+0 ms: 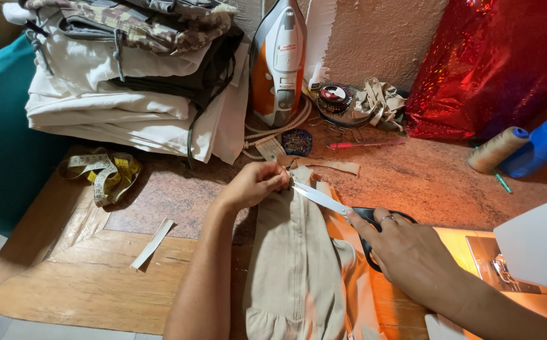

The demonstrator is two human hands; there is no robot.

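A beige garment (298, 264) lies lengthwise on the wooden table (78, 277) in front of me. My left hand (253, 184) pinches its far end between thumb and fingers. My right hand (412, 252) grips black-handled scissors (324, 199). Their blades point left, and the tips meet the cloth right beside my left fingers. A cut strip of beige fabric (330, 165) lies just beyond the garment's end.
A stack of folded clothes (128, 82) sits at the back left, an upright orange and white iron (279, 63) behind the garment. A yellow tape measure (106, 173), red foil bag (494, 69), thread cone (497, 150) and white sewing machine (538, 245) surround the work.
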